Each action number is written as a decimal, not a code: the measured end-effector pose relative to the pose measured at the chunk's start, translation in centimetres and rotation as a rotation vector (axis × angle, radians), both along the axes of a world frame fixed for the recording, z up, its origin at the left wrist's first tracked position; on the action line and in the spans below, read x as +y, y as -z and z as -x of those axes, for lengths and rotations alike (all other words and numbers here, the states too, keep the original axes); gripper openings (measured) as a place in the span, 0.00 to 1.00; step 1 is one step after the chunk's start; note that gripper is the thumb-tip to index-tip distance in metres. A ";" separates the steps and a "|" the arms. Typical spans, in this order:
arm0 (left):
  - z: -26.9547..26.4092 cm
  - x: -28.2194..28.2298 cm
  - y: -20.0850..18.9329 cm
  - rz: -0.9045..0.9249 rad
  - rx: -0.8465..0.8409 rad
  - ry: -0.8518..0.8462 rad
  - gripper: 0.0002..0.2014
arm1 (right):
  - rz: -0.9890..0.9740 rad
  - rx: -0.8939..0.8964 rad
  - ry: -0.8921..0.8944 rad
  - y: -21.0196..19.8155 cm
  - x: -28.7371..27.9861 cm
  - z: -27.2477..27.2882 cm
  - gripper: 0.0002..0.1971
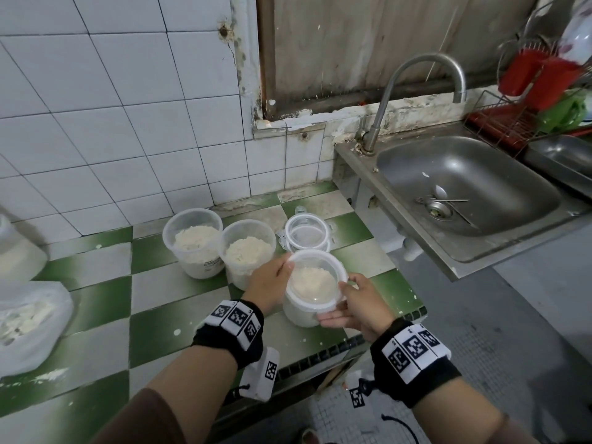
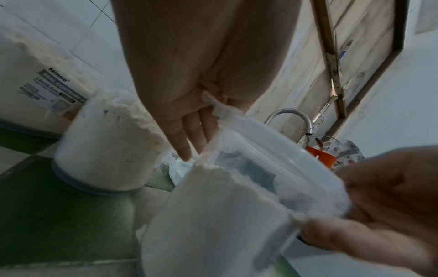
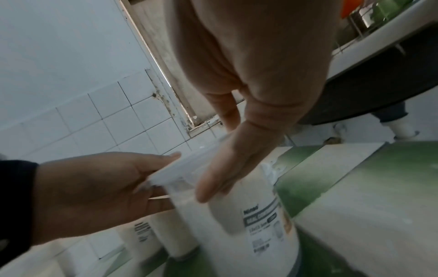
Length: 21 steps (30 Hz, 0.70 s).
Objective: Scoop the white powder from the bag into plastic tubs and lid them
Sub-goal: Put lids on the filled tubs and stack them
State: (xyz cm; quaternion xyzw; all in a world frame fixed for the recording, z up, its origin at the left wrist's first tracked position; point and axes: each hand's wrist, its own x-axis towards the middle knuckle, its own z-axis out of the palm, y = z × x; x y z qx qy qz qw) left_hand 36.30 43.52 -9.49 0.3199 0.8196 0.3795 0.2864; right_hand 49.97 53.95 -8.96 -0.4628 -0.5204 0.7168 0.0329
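Three clear plastic tubs of white powder stand on the green-and-white tiled counter (image 1: pixel 160 331). The two back tubs (image 1: pixel 192 245) (image 1: pixel 248 254) have no lids. On the near tub (image 1: pixel 304 315) (image 2: pixel 213 224) (image 3: pixel 249 215) lies a clear lid (image 1: pixel 315 277) (image 2: pixel 272 142) (image 3: pixel 170 170), slightly tilted. My left hand (image 1: pixel 282 274) (image 2: pixel 187 138) pinches the lid's left rim, thumb on top. Opposite it, my right hand (image 1: pixel 342 302) (image 3: pixel 227 168) pinches the right rim, thumb on top and fingers against the tub's side. The powder bag (image 1: pixel 28 322) lies open at the far left.
A stack of spare clear lids (image 1: pixel 307 233) sits behind the near tub. To the right a steel sink (image 1: pixel 416 248) with a tap (image 1: pixel 416 78) holds cutlery. A dish rack (image 1: pixel 512 123) with red items stands beyond. The counter's front edge (image 1: pixel 320 357) runs under my wrists.
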 end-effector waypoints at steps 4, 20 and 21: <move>-0.6 -0.8 1.2 -0.113 0.019 -0.085 0.08 | 0.030 0.066 0.104 0.7 -0.9 0.7 0.15; -1.6 -1.9 2.6 -0.185 -0.154 -0.107 0.16 | -0.035 0.073 0.022 0.3 -0.8 0.6 0.10; -1.6 -1.9 2.6 -0.184 -0.157 -0.102 0.17 | -0.036 0.071 0.020 0.3 -0.7 0.6 0.10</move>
